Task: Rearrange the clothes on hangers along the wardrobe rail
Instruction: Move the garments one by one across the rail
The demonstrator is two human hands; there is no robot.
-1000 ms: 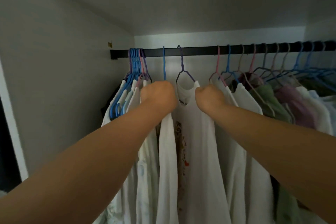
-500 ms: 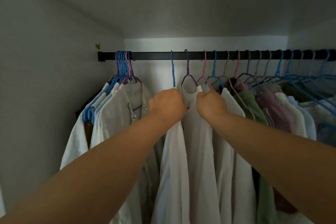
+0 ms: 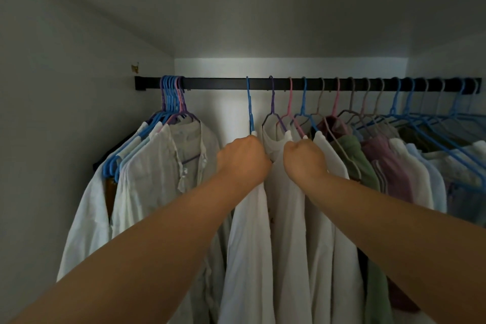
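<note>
Both hands, L [image 3: 243,159] & R [image 3: 305,159], fists gripping white shirts [image 3: 286,218] under rail [image 3: 223,83].

Both forearms bare; no sleeves, seemingly no rings on either grip [image 3: 243,159].

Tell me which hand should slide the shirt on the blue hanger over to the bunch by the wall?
Probably the left hand: it grips the white shirt under the blue hanger, nearest the bunch.

Left hand [image 3: 243,159], right hand [image 3: 305,160] grip white shirts [image 3: 289,218] under rail [image 3: 223,83].
</note>
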